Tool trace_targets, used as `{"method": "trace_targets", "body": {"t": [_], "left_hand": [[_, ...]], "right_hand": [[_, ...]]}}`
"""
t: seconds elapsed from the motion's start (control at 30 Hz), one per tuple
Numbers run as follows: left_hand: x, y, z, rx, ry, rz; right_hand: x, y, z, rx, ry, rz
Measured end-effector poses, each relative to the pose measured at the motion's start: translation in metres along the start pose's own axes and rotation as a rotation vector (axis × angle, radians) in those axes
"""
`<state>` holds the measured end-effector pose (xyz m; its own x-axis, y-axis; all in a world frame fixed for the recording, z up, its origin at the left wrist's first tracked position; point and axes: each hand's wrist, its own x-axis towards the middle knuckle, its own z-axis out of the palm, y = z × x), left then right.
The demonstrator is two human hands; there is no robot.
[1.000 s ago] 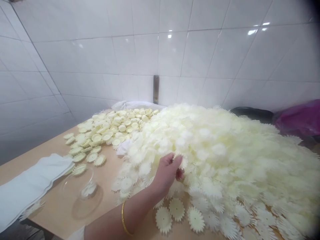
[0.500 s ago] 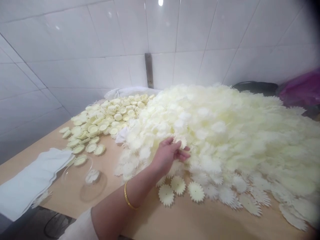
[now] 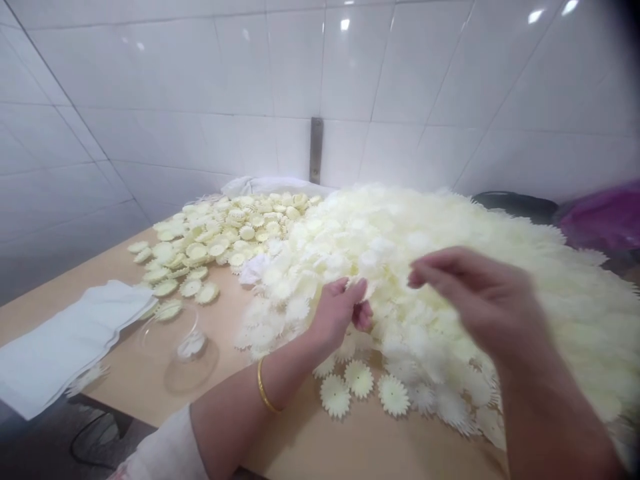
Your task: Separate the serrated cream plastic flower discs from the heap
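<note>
My left hand [image 3: 340, 310], with a gold bangle on its wrist, is closed in a pinch on a cream flower-shaped disc [image 3: 361, 288] at the front of a large heap. Only part of that disc shows past the thumb. To its right, my right hand [image 3: 480, 300] hangs over the heap [image 3: 500, 240] with thumb and fingertips pressed together; anything between them is too small or blurred to make out. The heap consists of thin, pale, toothed-edge discs. Several loose discs [image 3: 335, 396] lie flat on the table just below my left hand, some with a small centre hole.
Thicker stacked flower pieces [image 3: 225, 230] are piled at the back left of the wooden table [image 3: 310, 447]. A folded white cloth [image 3: 75, 333] lies on the left edge, beside a clear round spool [image 3: 191, 347]. Behind stand a tiled wall [image 3: 240, 140] and a purple bag [image 3: 603, 217].
My right hand has come into view from the right, over the heap. My left hand stays nearly in place, its fingers curled in more. The view has shifted slightly.
</note>
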<state>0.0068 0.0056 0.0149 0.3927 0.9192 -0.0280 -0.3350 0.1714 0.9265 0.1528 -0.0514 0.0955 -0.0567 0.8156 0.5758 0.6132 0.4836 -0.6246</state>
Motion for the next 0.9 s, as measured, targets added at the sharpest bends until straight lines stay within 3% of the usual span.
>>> {"method": "trace_targets", "body": {"t": [0.1, 0.2, 0.47, 0.57, 0.77, 0.9], "left_hand": [[0.0, -0.001, 0.0, 0.008, -0.007, 0.015], [0.001, -0.001, 0.001, -0.013, 0.002, -0.02], [0.003, -0.005, 0.001, -0.089, 0.011, -0.087], [0.004, -0.006, -0.001, -0.085, -0.022, -0.062], [0.005, -0.006, -0.004, -0.046, -0.085, -0.08], [0.002, -0.006, -0.008, -0.03, -0.128, -0.096]], "right_hand": [[0.001, 0.007, 0.027, -0.059, -0.129, -0.023], [-0.001, 0.019, 0.047, -0.203, -0.147, -0.049], [-0.008, 0.026, 0.053, -0.6, -0.197, -0.058], [-0.009, 0.024, 0.052, -0.578, -0.2, -0.048], [-0.011, 0.029, 0.042, -0.179, -0.203, 0.046], [-0.013, 0.031, 0.044, -0.211, -0.207, 0.029]]}}
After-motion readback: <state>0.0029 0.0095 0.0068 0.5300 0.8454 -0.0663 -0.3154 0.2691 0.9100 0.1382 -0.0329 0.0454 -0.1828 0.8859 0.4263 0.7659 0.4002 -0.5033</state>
